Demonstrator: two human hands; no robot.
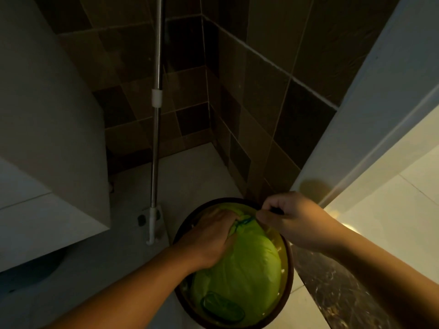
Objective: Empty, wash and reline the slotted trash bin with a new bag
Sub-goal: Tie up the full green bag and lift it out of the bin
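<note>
Left hand [211, 236]: laid on top of the green bag [240, 269], fingers curled round the gathered plastic at the bag's far end, gripping it. Forearm entering from the lower left, crossing the near rim of the bin.

Right hand [294, 219]: fingers curled, thumb and forefinger pinching a thin green drawstring [245, 220] – stretched between the two hands, just above the bag's gathered mouth. Forearm entering from the right edge.

Green bag: full and rounded, seated inside the trash bin [288, 264], filling almost the whole opening. A darker green loop visible at the bag's near end.

Trash bin: round, dark brown rim, standing on the pale floor [194, 167] in a dim corner – close to the tiled wall [261, 91] on its far right side. Slots not visible from above.

Surroundings: metal mop handle [156, 129] upright left of the bin, its white base resting on the floor just beside the rim. White fixture [47, 138] at left. Pale door [370, 115] at right, with a dark marbled threshold strip [332, 286] below it.
</note>
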